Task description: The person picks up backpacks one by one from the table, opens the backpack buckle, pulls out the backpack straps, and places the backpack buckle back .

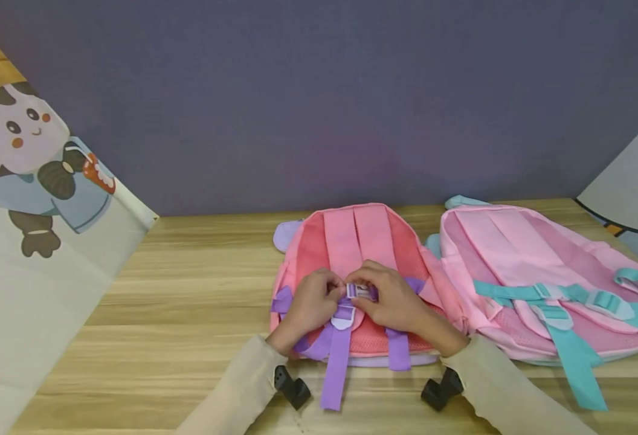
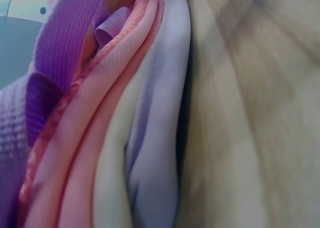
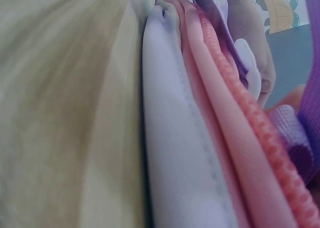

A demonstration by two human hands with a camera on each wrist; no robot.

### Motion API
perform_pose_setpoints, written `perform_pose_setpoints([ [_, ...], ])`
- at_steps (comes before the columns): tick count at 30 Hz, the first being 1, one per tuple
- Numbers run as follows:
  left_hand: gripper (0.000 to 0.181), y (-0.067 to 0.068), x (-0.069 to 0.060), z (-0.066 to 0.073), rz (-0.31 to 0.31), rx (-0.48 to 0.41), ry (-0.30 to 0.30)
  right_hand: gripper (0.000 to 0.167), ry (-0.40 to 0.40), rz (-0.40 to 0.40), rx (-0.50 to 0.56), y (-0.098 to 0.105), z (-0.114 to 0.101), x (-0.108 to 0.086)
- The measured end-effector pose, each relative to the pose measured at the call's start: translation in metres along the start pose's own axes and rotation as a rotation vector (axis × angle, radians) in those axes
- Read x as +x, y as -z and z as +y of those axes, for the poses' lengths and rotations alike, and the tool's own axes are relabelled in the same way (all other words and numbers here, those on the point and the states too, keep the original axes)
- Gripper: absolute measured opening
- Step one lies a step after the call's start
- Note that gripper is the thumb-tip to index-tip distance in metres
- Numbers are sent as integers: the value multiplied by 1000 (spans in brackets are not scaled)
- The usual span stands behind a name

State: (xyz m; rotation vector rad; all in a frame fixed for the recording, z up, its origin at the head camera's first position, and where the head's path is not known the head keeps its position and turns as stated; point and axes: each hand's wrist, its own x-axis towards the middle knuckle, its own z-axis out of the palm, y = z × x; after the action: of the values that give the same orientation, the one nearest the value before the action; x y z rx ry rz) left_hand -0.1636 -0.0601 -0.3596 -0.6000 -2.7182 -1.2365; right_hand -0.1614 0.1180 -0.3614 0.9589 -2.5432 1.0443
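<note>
A coral pink backpack [image 1: 370, 223] lies on the table with its shoulder straps facing up. Over its middle, the right hand [image 1: 397, 302] pinches a white buckle [image 1: 359, 292] on a purple strap. The left hand [image 1: 310, 305] is at the buckle's left end, its thumb and forefinger pinched together on the purple webbing. Just below the hands sits a white strap adjuster [image 1: 343, 318], from which a purple strap end [image 1: 335, 374] hangs over the bag's lower edge. Both wrist views show the bag's layered side close up, with purple webbing [image 2: 70, 37] beside it in the left one.
To the right, touching the coral bag, lies a light pink backpack [image 1: 515, 241] with teal straps [image 1: 574, 362] and white buckles. The wooden table [image 1: 188, 290] meets a dark blue panel [image 1: 319, 109] behind. A cartoon-printed sheet [image 1: 41, 272] borders the left.
</note>
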Motion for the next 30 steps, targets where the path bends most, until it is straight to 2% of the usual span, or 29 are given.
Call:
perform_pose_setpoints([
  [7, 5, -3, -1, 0, 26, 37, -38, 29, 4, 14, -5, -1, 0, 1],
  [17, 7, -2, 0, 3, 7, -60, 32, 30, 6, 32, 21, -1, -1, 0],
  [26, 7, -1, 1, 5, -13, -96, 50, 31, 4, 36, 28, -1, 0, 0],
  [30, 7, 2, 1, 3, -57, -114, 47, 31, 3, 34, 35, -2, 0, 0],
])
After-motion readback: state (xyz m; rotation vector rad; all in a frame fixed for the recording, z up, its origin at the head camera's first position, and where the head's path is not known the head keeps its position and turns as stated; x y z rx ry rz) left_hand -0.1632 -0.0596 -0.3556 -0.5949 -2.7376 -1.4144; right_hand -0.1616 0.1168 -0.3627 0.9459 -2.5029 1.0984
